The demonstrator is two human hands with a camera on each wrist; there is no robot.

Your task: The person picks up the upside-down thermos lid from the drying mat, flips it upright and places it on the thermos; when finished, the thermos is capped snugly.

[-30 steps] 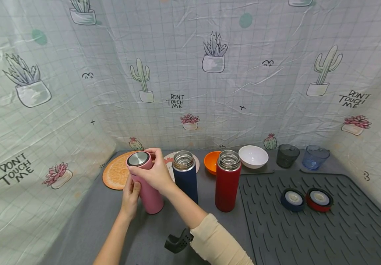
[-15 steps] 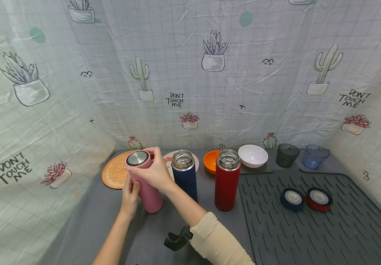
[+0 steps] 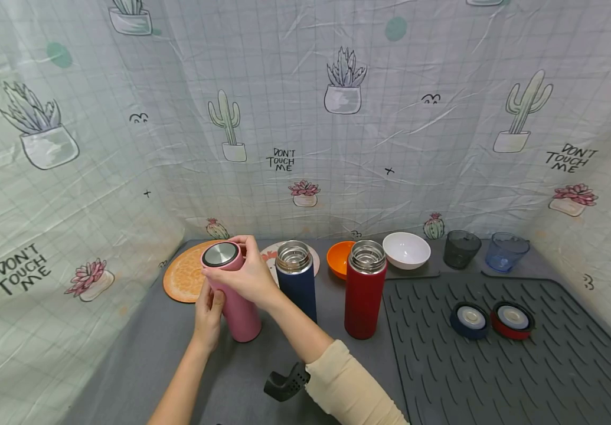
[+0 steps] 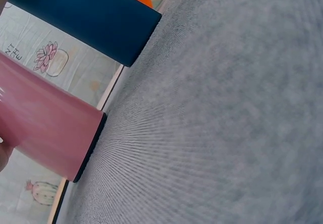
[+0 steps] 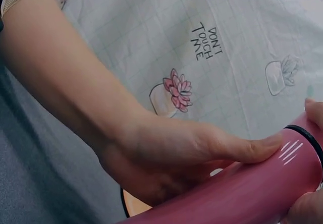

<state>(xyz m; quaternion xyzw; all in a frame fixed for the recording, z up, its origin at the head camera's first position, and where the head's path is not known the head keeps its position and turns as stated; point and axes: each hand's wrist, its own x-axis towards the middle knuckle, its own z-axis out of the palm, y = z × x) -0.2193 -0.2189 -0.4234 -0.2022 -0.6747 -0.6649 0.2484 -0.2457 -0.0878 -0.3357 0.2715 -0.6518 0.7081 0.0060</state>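
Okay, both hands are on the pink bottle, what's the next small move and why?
Probably twist the cap with the right hand while the left hand steadies the pink bottle: fingers already ring the cap, and the blue and red bottles stand uncapped.

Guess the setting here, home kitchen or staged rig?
Likely a staged tabletop set: a cactus-print sheet as backdrop, a ribbed drying mat, and three flasks in a row, the pink flask in both hands.

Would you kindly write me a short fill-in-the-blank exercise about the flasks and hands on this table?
1. Both hands hold the ____ flask.
2. The right hand grips that flask's ____.
3. The navy flask and red flask stand ____ lids.
4. Two loose lids lie on the ribbed ____.

Missing words: pink; lid; without; mat
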